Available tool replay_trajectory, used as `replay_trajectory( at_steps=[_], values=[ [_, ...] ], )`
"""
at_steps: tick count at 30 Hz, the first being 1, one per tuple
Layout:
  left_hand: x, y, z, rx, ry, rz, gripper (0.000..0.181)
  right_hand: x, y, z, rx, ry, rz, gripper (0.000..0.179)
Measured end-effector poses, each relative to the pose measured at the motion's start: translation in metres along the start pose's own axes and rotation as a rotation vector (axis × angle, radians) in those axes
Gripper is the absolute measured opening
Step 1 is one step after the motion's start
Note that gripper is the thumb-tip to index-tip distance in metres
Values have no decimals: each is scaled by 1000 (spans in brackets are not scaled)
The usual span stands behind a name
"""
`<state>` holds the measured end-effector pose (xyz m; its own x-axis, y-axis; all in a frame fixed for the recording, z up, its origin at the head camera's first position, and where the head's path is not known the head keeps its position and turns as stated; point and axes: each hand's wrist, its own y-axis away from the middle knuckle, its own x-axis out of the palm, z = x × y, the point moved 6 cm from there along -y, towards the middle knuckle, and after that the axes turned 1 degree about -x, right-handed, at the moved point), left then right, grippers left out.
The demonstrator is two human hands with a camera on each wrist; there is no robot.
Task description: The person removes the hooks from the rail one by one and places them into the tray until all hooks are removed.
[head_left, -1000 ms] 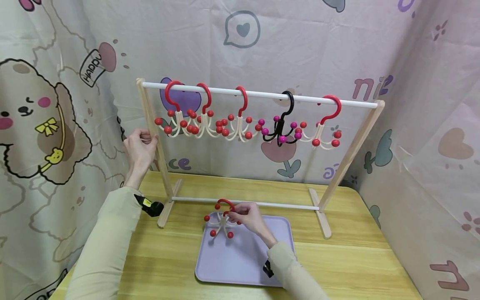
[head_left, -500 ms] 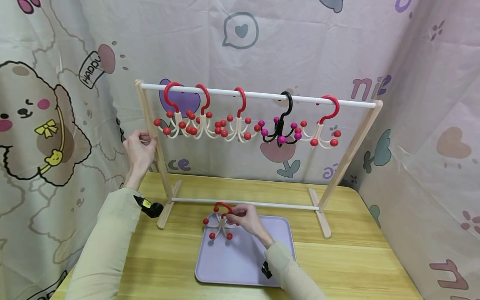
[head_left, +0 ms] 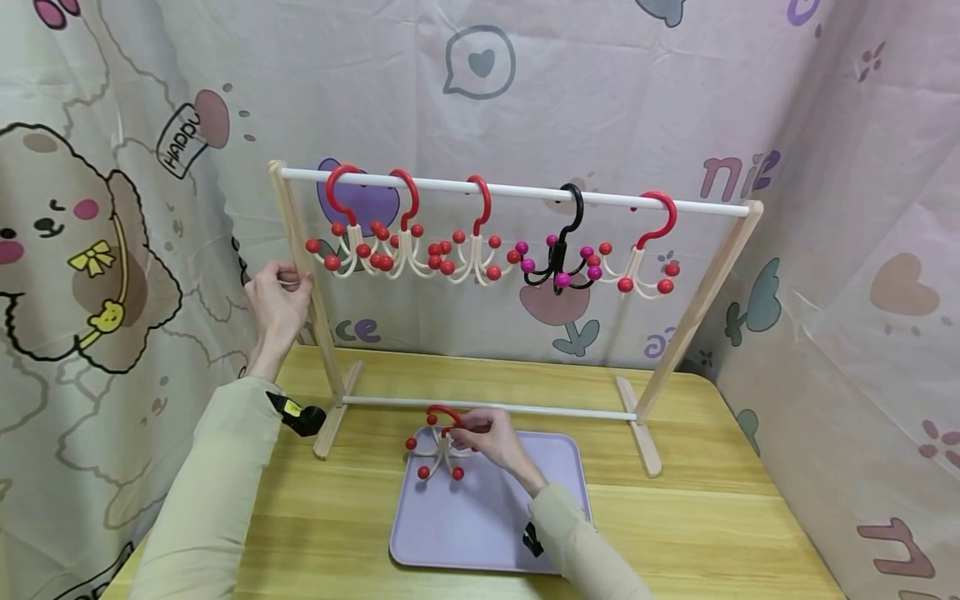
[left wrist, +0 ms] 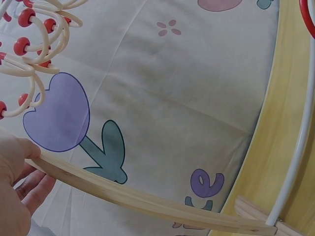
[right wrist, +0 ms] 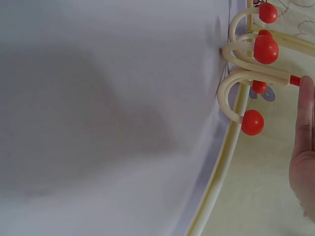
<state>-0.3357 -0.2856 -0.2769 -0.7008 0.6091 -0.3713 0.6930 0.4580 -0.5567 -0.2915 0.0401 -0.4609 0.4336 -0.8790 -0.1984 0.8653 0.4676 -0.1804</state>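
Note:
My left hand grips the left wooden post of a clothes rack partway up; in the left wrist view the thumb and fingers lie round the post. With its fingertips my right hand pinches the red hook of a claw hanger, whose cream arms end in red balls. The hanger is upright at the far left part of a lavender tray. In the right wrist view its curved arms are right at the tray surface, and the fingers partly cover the hook.
Several similar hangers hang from the rack's white top rod; one hanger is black with pink balls. The lower white rod runs just behind the tray. Wooden feet stand on the table. Patterned curtains surround it.
The right hand and the hanger in it have shifted slightly left and down over the tray. The left hand keeps its grip on the post.

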Motion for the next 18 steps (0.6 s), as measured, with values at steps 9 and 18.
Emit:
replay_trajectory(
  at_steps=[9,18],
  values=[
    [0,1,0,2,5,3,29,-5,1,-4,-20,39,-8,24],
    [1,1,0,-3,-5,9,29,-37,3,5,-158,50,-92,29]
  ],
)
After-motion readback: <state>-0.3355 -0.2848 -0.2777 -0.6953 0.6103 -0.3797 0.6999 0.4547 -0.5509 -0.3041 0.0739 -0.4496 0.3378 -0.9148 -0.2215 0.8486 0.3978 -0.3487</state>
